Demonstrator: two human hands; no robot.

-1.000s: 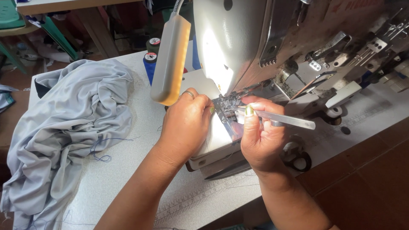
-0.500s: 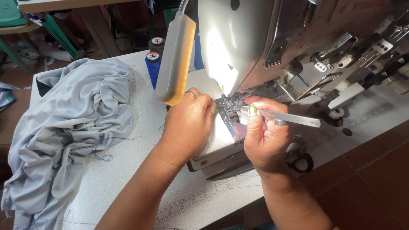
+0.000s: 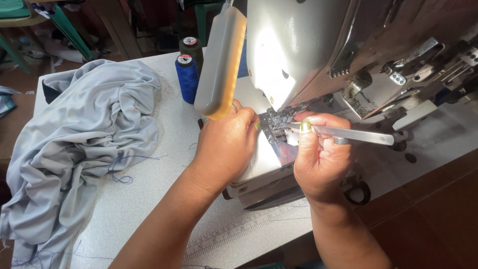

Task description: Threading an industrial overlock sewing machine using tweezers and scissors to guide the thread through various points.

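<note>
**Inspector:** At the needle area of the grey industrial sewing machine (image 3: 318,55), what has changed over the last second?

**Assistant:** Very little. The right hand (image 3: 321,159) has kept its pinch on the long flat metal tweezers (image 3: 348,133), thumb and forefinger closed on the shaft, tips pointed left into the presser-foot mechanism (image 3: 274,122). The left hand (image 3: 226,147) has stayed pressed against the machine bed, fingers curled together at the foot. Whether they grip a thread I cannot tell, as the lamp glare washes out that spot.

**Inspector:** Meaning?

**Assistant:** In my judgement the fine work at the needle is ongoing, with no visible progress yet.

**Inspector:** Surroundings and obstructions?

**Assistant:** A crumpled pale grey garment (image 3: 84,144) lies well apart on the white speckled table (image 3: 149,199), trailing loose blue threads. A blue thread spool (image 3: 186,77) and a dark spool (image 3: 191,50) stand behind. The cream elongated lamp housing (image 3: 221,62) hangs just above the left hand, crowding the view.
</note>
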